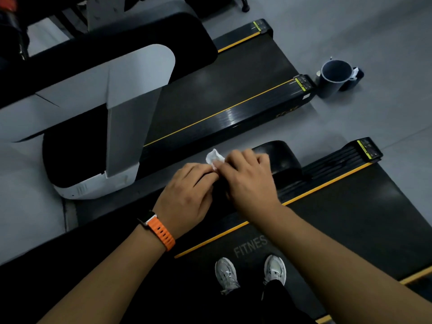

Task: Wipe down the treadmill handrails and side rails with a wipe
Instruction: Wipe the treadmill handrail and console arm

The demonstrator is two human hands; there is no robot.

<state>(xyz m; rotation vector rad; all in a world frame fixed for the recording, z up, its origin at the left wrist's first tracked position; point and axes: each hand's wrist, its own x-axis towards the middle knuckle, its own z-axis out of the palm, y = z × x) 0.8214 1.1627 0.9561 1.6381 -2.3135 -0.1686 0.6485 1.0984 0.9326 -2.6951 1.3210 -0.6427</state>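
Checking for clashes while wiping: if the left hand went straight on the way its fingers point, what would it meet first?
The right hand, almost at once: the left hand points up-right to where the right hand pinches the white wipe over the black handrail. Whether they already touch is unclear.

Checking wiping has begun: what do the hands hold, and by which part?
A crumpled white wipe, pinched at its lower edge by the right hand; the left hand hides its grip.

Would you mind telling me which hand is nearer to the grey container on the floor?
Right. The grey container stands ahead and to the right of both hands. The right hand, pinching the wipe, is on that side; the left hand lies beyond it.
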